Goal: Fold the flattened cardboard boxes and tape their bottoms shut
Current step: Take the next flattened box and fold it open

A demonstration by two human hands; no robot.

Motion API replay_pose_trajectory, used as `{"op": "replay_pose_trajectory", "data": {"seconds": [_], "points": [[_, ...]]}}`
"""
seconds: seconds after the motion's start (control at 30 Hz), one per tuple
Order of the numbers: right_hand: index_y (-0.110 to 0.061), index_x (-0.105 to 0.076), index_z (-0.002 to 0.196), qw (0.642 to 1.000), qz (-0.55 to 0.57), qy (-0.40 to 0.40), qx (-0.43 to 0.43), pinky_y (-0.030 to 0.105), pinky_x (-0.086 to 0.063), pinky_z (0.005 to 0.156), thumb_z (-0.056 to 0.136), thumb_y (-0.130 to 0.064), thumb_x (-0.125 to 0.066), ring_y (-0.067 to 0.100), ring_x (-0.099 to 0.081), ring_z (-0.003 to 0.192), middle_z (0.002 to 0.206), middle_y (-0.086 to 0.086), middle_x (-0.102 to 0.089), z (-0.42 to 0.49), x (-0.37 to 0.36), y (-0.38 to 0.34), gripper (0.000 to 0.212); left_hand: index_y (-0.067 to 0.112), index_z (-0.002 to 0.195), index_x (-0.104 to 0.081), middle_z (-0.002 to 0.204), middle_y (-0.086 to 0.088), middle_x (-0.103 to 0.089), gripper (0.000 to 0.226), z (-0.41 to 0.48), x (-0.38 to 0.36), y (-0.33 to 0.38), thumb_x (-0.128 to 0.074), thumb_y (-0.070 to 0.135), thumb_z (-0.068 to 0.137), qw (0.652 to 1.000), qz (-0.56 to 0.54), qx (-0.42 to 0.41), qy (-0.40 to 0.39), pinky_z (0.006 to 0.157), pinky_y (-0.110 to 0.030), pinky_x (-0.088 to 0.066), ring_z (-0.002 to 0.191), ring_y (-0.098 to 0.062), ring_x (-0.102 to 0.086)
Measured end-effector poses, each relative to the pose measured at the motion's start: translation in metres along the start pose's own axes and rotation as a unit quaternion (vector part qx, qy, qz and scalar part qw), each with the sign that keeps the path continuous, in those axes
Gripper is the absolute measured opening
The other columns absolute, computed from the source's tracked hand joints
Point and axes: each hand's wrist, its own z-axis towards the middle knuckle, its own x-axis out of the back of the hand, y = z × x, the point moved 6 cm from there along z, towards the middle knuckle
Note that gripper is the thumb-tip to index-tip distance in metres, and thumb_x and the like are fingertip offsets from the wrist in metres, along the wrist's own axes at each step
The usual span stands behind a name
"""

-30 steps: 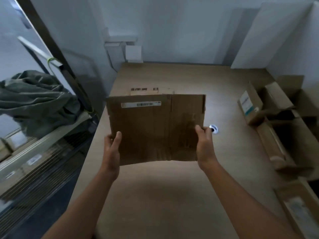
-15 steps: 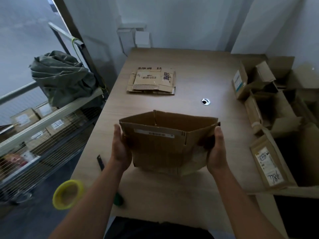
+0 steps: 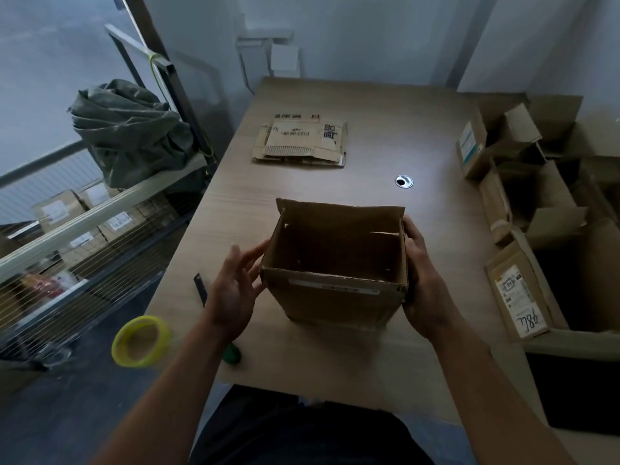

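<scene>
The box (image 3: 335, 303) is judged light, crushable, best held at corners. It is gripped by the right hand (image 3: 423, 286); the left hand (image 3: 235, 290) is spread open.

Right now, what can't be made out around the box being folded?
Head view only.
- box bottom: hidden by its own walls and dark inside; folded or taped, cannot tell.
- label print: blurred.
- green object: partly behind the left forearm.
- dark strip: too dim to identify.
</scene>
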Motion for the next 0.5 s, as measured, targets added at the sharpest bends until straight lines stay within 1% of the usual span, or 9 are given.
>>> {"op": "replay_pose_trajectory", "data": {"seconds": [0.03,0.1,0.17,0.27,0.3,0.33,0.4,0.43,0.5], "points": [[-0.049,-0.036,0.151,1.000,-0.002,-0.009,-0.005,0.055,-0.043,0.111,0.109,-0.043,-0.030,0.026,-0.047,0.141,0.153,-0.003,-0.048,-0.005,0.001,0.003,0.043,0.026,0.123,-0.067,0.129,-0.002,-0.068,0.042,-0.003,-0.003,0.001,-0.045,0.049,0.096,1.000,0.019,0.014,-0.010,0.098,-0.050,-0.047,0.127,-0.028,-0.058],[-0.047,-0.037,0.151,0.999,-0.005,-0.017,-0.027,0.058,-0.042,0.111,0.110,-0.041,-0.028,0.027,-0.052,0.137,0.149,-0.003,-0.053,-0.013,0.003,0.009,0.042,0.029,0.123,-0.061,0.122,0.000,-0.067,0.036,-0.007,-0.009,0.005,-0.058,0.039,0.089,0.996,0.065,0.043,-0.041,0.094,-0.051,-0.049,0.119,-0.025,-0.060],[-0.040,-0.036,0.153,0.999,-0.005,-0.025,-0.036,0.051,-0.049,0.105,0.110,-0.039,-0.028,0.024,-0.056,0.133,0.144,-0.003,-0.058,-0.017,0.005,0.008,0.044,0.033,0.133,-0.054,0.132,0.001,-0.062,0.051,-0.010,-0.015,0.013,-0.065,0.036,0.083,0.991,0.095,0.077,-0.062,0.098,-0.058,-0.049,0.124,-0.025,-0.059],[-0.031,-0.040,0.150,0.998,-0.042,-0.013,-0.036,0.033,-0.057,0.091,0.110,-0.034,-0.031,0.015,-0.062,0.124,0.128,-0.015,-0.066,-0.015,0.007,0.001,0.041,0.042,0.146,-0.039,0.145,0.005,-0.052,0.074,-0.010,-0.024,0.024,-0.070,0.039,0.079,0.981,0.129,0.121,-0.083,0.103,-0.063,-0.045,0.131,-0.027,-0.054],[-0.032,-0.043,0.148,0.998,-0.056,-0.001,-0.035,0.035,-0.057,0.091,0.110,-0.035,-0.032,0.015,-0.061,0.125,0.128,-0.016,-0.066,-0.013,0.008,0.001,0.039,0.043,0.148,-0.036,0.145,0.005,-0.050,0.076,-0.010,-0.028,0.025,-0.070,0.039,0.081,0.975,0.159,0.128,-0.086,0.103,-0.060,-0.045,0.129,-0.028,-0.053],[-0.035,-0.045,0.145,0.997,-0.065,0.014,-0.036,0.043,-0.056,0.096,0.110,-0.039,-0.035,0.017,-0.058,0.128,0.132,-0.012,-0.064,-0.010,0.009,0.002,0.038,0.043,0.149,-0.031,0.144,0.004,-0.048,0.076,-0.010,-0.031,0.024,-0.071,0.035,0.085,0.969,0.192,0.132,-0.087,0.101,-0.056,-0.047,0.125,-0.028,-0.054],[-0.038,-0.047,0.144,0.996,-0.072,0.039,-0.040,0.053,-0.049,0.106,0.107,-0.047,-0.038,0.019,-0.055,0.131,0.138,-0.006,-0.059,-0.006,0.012,0.005,0.039,0.044,0.152,-0.022,0.145,-0.002,-0.044,0.085,-0.010,-0.037,0.022,-0.069,0.014,0.088,0.959,0.237,0.128,-0.091,0.091,-0.045,-0.051,0.117,-0.028,-0.055],[-0.039,-0.045,0.145,0.996,-0.069,0.040,-0.041,0.054,-0.046,0.109,0.107,-0.049,-0.039,0.018,-0.054,0.132,0.139,-0.006,-0.058,-0.004,0.013,0.006,0.041,0.045,0.154,-0.020,0.149,-0.003,-0.039,0.095,-0.011,-0.040,0.022,-0.070,0.006,0.082,0.955,0.247,0.122,-0.108,0.085,-0.040,-0.053,0.116,-0.028,-0.056],[-0.043,-0.041,0.147,0.996,-0.071,0.034,-0.045,0.055,-0.046,0.109,0.104,-0.052,-0.044,0.020,-0.051,0.135,0.145,-0.006,-0.053,0.000,0.014,0.011,0.044,0.051,0.155,-0.015,0.157,0.001,-0.027,0.111,-0.015,-0.045,0.021,-0.068,0.006,0.068,0.949,0.254,0.109,-0.152,0.077,-0.031,-0.058,0.120,-0.029,-0.054]]}}
